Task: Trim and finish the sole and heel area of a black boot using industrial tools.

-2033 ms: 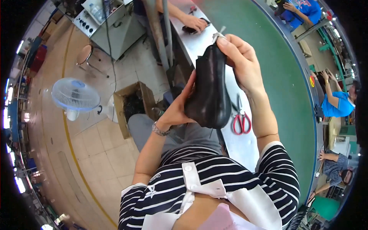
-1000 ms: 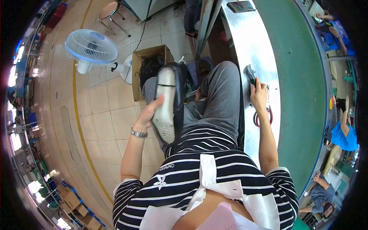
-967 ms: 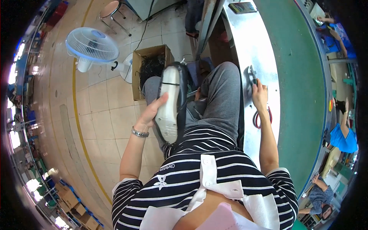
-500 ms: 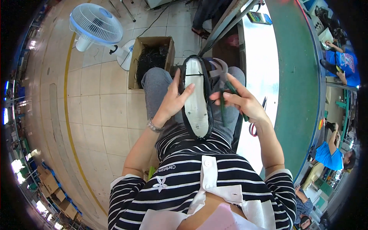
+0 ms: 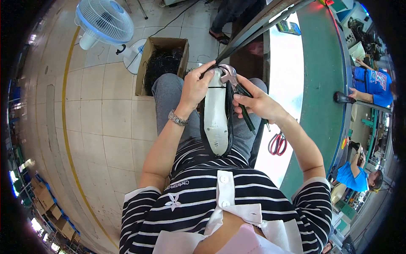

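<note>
Sole side up on my lap lies a black shoe upper with a white insole (image 5: pixel 217 112), its far end pointing away from me. My left hand (image 5: pixel 195 87) is closed on the far left rim, thumb pressed on the insole and fingers round the black edge. My right hand (image 5: pixel 259 103) is wrapped round the dark green handles of a pair of lasting pincers (image 5: pixel 229 74). The metal jaws of the pincers meet the shoe's far right rim. Whether they have bitten on the black material, I cannot tell.
To my right stands a white tabletop (image 5: pixel 284 76) with red-handled scissors (image 5: pixel 278 144) and a phone (image 5: pixel 289 27). Beyond runs a green bench (image 5: pixel 321 84); people in blue work past it. A cardboard box (image 5: pixel 141 72) of black scraps and a fan (image 5: pixel 104 22) stand ahead left.
My left hand has slid up to the shoe's far end. The pincers have swung left from beside the shoe onto its far right rim, their handles now closer together.
</note>
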`<state>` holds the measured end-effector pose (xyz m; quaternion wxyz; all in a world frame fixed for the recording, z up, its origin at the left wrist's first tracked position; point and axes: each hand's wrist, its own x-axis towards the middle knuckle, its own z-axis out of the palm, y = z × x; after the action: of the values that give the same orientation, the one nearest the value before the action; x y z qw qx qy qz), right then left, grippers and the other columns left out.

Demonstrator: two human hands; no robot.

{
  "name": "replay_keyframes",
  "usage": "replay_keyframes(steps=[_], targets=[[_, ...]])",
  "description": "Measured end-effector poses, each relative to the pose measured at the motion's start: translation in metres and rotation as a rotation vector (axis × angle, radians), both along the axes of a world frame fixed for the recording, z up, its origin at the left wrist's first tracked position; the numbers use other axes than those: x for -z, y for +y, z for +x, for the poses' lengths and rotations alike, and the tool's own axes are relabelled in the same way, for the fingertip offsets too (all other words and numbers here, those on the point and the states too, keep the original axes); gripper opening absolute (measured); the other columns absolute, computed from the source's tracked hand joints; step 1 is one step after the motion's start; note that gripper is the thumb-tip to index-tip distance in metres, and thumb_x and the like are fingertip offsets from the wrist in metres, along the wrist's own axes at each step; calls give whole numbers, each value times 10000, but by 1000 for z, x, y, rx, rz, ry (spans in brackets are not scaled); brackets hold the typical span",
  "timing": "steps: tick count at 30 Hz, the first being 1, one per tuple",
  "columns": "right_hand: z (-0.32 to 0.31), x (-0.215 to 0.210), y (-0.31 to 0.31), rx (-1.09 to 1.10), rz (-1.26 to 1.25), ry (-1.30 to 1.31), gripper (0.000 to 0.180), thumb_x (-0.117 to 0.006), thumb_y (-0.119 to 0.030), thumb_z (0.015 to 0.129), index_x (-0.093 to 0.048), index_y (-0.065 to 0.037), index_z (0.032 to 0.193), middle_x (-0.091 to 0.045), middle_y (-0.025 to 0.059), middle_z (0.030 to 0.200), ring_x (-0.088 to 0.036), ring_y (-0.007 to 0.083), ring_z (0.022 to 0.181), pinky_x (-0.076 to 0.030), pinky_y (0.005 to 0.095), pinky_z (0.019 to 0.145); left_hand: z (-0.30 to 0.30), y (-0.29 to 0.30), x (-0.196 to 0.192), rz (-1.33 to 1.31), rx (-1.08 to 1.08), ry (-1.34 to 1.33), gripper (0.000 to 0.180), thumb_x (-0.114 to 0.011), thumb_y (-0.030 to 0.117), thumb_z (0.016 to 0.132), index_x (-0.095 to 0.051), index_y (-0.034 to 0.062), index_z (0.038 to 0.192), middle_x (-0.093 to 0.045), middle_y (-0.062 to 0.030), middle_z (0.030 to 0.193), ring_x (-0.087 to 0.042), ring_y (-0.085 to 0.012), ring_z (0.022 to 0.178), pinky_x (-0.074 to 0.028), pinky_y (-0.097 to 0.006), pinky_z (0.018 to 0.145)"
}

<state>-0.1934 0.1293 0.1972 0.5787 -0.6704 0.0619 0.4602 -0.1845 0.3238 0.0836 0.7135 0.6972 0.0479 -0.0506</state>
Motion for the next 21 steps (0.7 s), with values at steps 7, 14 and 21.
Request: replay_keyframes(steps=[7, 14, 21], targets=[[-23, 25, 3, -21, -102, -362, 612, -472, -96, 987, -165, -132, 1516, -528, 42, 747, -549, 112, 626, -506, 289, 571, 1, -8, 1, 6, -70, -36, 300, -584, 121, 874, -677, 64, 1153, -578, 3, 671, -413, -38, 577, -372, -238, 527], [-25, 24, 1, -107, -194, -450, 604, -482, -123, 987, -174, -117, 1507, -569, 64, 729, -570, 129, 620, -522, 300, 581, -2, -5, -7, 65, -73, -86, 295, -577, 91, 868, -660, 33, 1144, -677, -152, 1134, -655, -114, 966, -491, -250, 819], [-10, 0, -5, -472, -541, -761, 578, -501, -69, 946, -245, -95, 1464, -633, 220, 705, -631, 384, 617, -493, 449, 610, 0, 2, -18, -435, -23, 251, 345, -638, 189, 910, -645, -41, 1166, -680, -77, 1043, -602, -100, 939, -461, -220, 830]])
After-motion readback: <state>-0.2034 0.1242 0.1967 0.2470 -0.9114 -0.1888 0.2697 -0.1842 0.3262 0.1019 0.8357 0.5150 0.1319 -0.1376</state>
